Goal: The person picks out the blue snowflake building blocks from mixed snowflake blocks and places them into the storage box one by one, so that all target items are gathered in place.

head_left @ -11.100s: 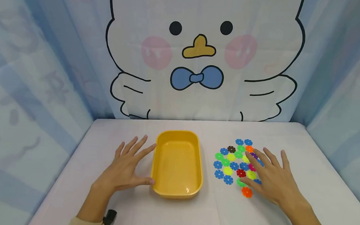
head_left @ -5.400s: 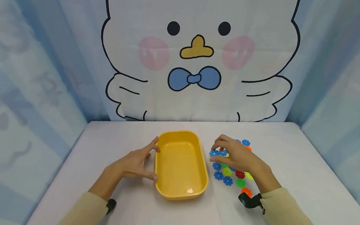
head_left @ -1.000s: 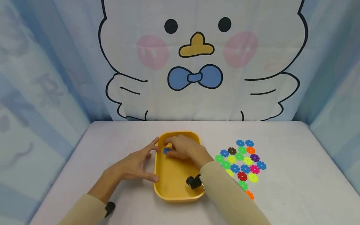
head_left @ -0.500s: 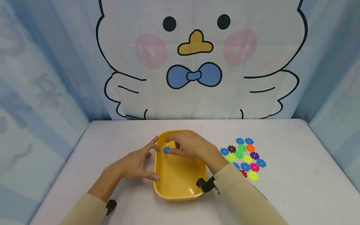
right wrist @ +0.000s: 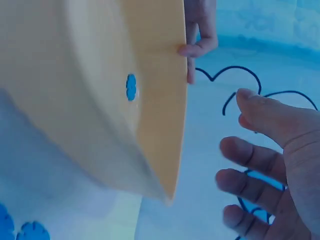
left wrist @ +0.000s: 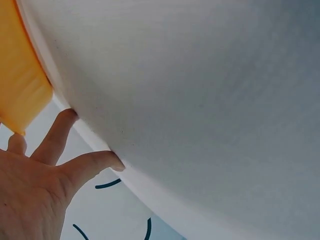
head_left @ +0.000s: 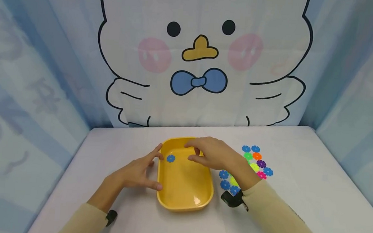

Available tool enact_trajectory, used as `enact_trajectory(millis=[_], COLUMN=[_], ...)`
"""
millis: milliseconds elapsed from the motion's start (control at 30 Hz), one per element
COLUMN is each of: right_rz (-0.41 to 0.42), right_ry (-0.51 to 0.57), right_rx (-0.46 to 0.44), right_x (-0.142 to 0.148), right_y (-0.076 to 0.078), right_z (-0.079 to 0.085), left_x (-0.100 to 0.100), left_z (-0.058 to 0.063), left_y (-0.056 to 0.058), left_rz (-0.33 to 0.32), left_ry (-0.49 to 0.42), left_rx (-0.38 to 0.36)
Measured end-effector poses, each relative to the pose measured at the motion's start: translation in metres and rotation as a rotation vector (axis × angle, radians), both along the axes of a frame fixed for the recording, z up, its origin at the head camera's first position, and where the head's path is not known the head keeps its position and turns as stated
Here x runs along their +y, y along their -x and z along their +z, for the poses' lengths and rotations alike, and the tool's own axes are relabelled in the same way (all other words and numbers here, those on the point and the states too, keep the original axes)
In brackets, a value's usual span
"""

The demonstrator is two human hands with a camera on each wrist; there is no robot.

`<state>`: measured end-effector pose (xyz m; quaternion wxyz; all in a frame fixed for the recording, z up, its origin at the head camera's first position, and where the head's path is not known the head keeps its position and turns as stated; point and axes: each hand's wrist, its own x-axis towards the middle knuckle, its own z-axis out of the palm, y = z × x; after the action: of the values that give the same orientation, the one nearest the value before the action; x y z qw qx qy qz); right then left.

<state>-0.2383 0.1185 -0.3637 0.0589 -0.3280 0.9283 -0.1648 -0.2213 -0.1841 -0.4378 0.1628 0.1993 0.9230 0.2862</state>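
Yellow, glossy and rectangular, the tray [head_left: 185, 186] is best steadied by the left hand [head_left: 134, 172], spread along its rim. Inside, at far left, a flat blue flower-shaped disc [head_left: 171, 158] is left ungripped; the right hand [head_left: 216, 154], loosely bent and empty, is best lifted clear.

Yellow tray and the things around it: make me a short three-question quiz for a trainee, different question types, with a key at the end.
1. Multiple choice: what colour is the flower-shaped piece lying in the yellow tray? A) green B) blue C) orange
2. True or false: the right-hand grip is holding a piece.
3. Fill in the blank: in the head view, the other pieces lie to the ____ of the tray.

Key:
1. B
2. False; no piece shows in it in the right wrist view.
3. right
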Motion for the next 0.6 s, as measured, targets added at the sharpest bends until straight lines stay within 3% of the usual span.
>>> enact_trajectory(millis=[267,600], right_rz=[0.039,0.018], right_ry=[0.116,0.203], right_rx=[0.11,0.162], right_x=[0.028,0.059], right_y=[-0.004,-0.02], right_z=[-0.004,-0.026], left_x=[-0.004,-0.002], left_z=[-0.001,-0.003], left_y=[0.0,0.0], left_rz=[-0.036,-0.025], left_ry=[-0.012,-0.009], left_rx=[0.037,0.041])
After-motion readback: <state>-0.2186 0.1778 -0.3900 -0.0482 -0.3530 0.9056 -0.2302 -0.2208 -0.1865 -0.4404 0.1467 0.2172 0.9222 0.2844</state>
